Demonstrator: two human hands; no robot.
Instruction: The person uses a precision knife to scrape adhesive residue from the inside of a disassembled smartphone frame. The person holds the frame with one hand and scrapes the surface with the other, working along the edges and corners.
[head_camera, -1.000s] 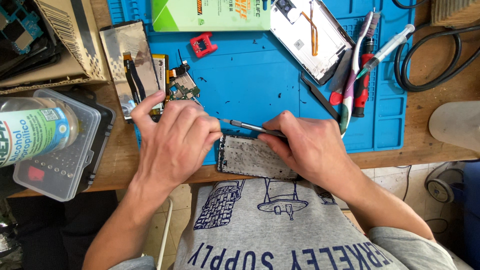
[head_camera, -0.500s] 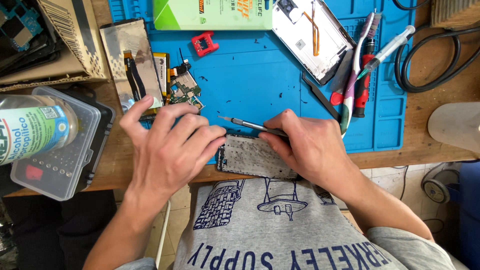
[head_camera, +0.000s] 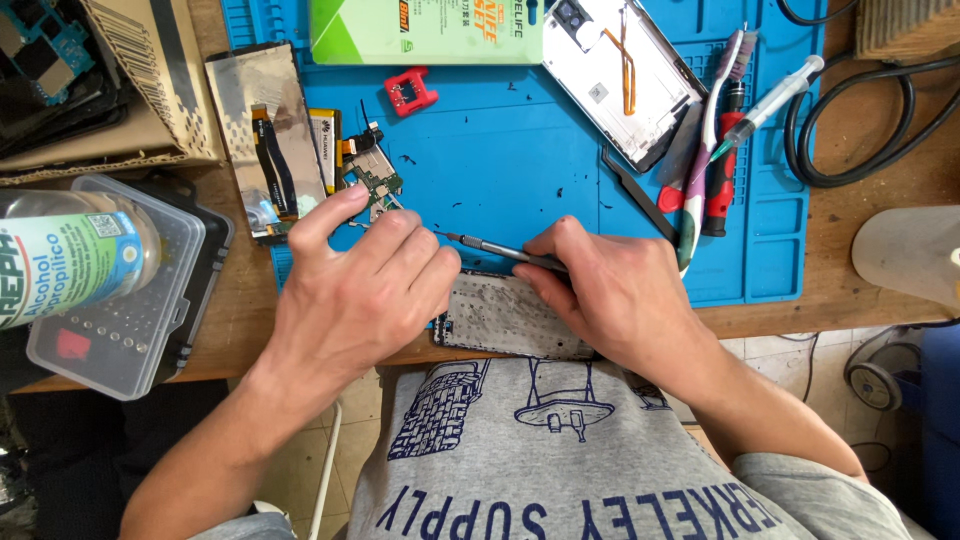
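Green package (head_camera: 425, 30) atop blue mat (head_camera: 520, 150), white-labelled bottle (head_camera: 70, 265) left, hands on grey panel (head_camera: 510, 315)

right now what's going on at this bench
A person is bent over a blue work mat, working on a grey phone part at its near edge. The right hand holds a thin precision screwdriver, tip pointing left toward the left hand, which rests on the part's left end. Farther back lie a small circuit board, a white phone frame and a red clip. A clear screw box sits left.
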